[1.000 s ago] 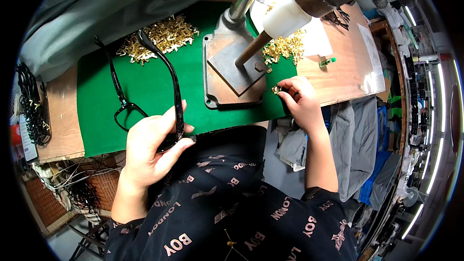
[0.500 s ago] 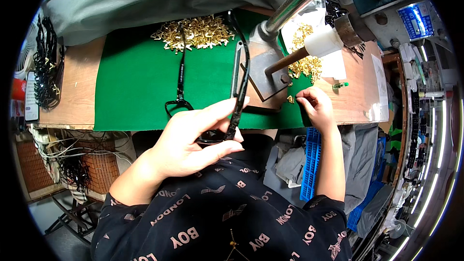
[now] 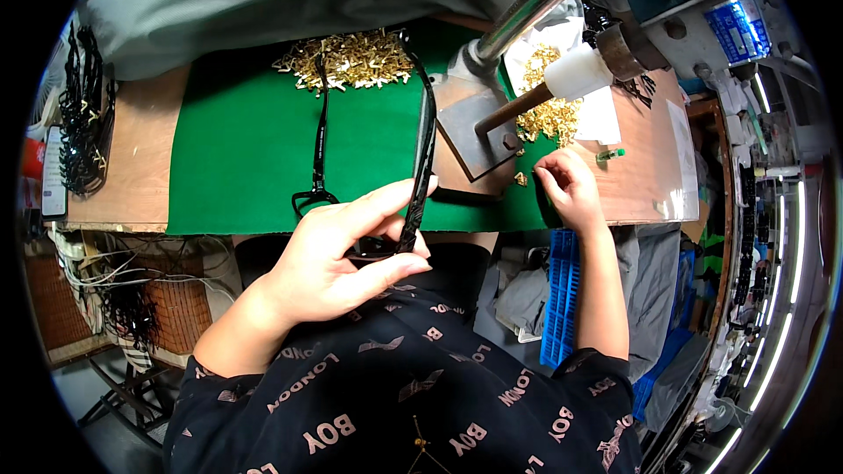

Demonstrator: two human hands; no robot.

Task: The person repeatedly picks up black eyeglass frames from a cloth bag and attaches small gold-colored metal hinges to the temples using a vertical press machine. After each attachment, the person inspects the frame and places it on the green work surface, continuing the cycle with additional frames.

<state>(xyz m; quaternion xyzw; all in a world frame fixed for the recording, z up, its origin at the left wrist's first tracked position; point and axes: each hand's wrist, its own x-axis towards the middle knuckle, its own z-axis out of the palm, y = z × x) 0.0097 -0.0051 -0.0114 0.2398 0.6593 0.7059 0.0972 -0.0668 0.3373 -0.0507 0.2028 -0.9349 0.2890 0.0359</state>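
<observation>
- A bundle of black frames hangs at the bench's far left edge.
- A green mat covers the wooden bench, with a heap of brass parts at its far side.
- The left hand grips a black eyeglass frame, its temples stretching out over the mat.
- A press base plate stands right of the mat.
- The right hand pinches closed just beside a small brass piece near the plate.

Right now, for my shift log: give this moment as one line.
left hand: holds black eyeglass frame | right hand: picking at small brass part | surface: green mat
</observation>
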